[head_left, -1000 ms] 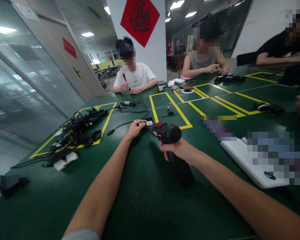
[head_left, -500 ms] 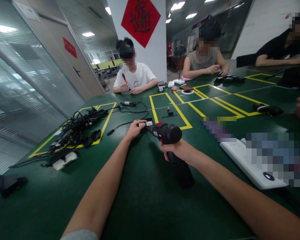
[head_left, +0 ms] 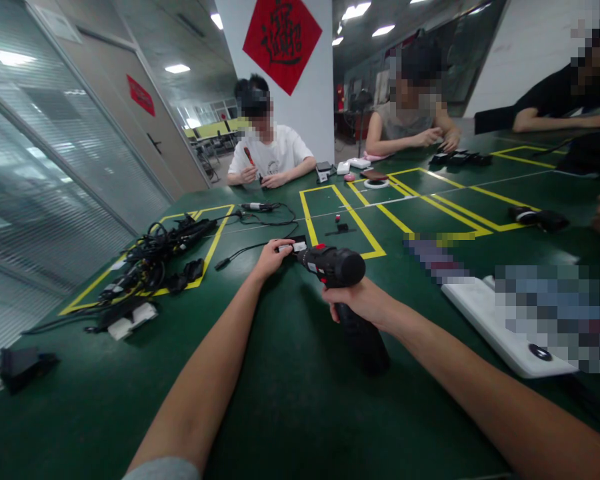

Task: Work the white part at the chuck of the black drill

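My right hand (head_left: 363,303) is wrapped round the grip of a black cordless drill (head_left: 336,267) with red accents. The drill points away and to the left, its chuck close to my left fingers. My left hand (head_left: 273,259) is closed on a small black power adapter (head_left: 300,240) with a white label, holding it against the table. A black cable (head_left: 245,250) with a plug end runs left from near that hand. Where the drill's tip meets the adapter is too small to make out.
A tangled heap of black cables (head_left: 165,253) lies at the left inside yellow tape. Nearer are loose adapters (head_left: 25,367). A white device (head_left: 505,333) lies at the right. Small black parts (head_left: 341,228) sit ahead. Several people sit around the green table (head_left: 290,400).
Both hands, the drill and the adapter keep nearly the same place. The whole view has shifted very slightly.
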`<state>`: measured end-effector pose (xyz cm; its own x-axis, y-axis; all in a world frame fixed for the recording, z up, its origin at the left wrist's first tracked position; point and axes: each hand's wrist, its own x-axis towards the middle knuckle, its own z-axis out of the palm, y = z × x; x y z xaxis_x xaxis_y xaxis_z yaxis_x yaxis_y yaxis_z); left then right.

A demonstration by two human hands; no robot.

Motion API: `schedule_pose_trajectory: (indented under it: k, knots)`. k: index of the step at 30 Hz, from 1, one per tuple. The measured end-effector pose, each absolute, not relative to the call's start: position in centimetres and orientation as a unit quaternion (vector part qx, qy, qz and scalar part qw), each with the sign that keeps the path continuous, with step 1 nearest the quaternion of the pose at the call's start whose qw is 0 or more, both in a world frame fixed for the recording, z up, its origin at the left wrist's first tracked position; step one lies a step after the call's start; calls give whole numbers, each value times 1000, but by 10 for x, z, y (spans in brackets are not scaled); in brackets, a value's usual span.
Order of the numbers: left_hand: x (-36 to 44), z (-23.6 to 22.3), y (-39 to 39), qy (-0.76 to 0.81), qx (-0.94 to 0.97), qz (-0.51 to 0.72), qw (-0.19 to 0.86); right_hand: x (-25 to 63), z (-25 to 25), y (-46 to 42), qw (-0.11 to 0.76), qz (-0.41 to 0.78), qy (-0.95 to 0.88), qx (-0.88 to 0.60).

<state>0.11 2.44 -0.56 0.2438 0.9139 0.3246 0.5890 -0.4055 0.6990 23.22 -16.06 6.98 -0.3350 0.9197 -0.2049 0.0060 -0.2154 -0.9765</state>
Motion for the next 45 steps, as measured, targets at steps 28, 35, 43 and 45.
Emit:
schedule_pose_trajectory:
  k: [28, 35, 43, 45]
  knots:
    - [0, -6, 27, 497, 752, 363, 237, 235, 65, -158, 370, 641, -510, -438]
    - [-1, -8, 29, 501, 748, 365, 236, 235, 65, -158, 358, 634, -532, -433]
    - [-2, -8, 28, 500, 749, 364, 236, 234, 65, -159, 359, 633, -529, -437]
    - [-2, -8, 29, 500, 750, 365, 234, 234, 64, -159, 359, 634, -529, -434]
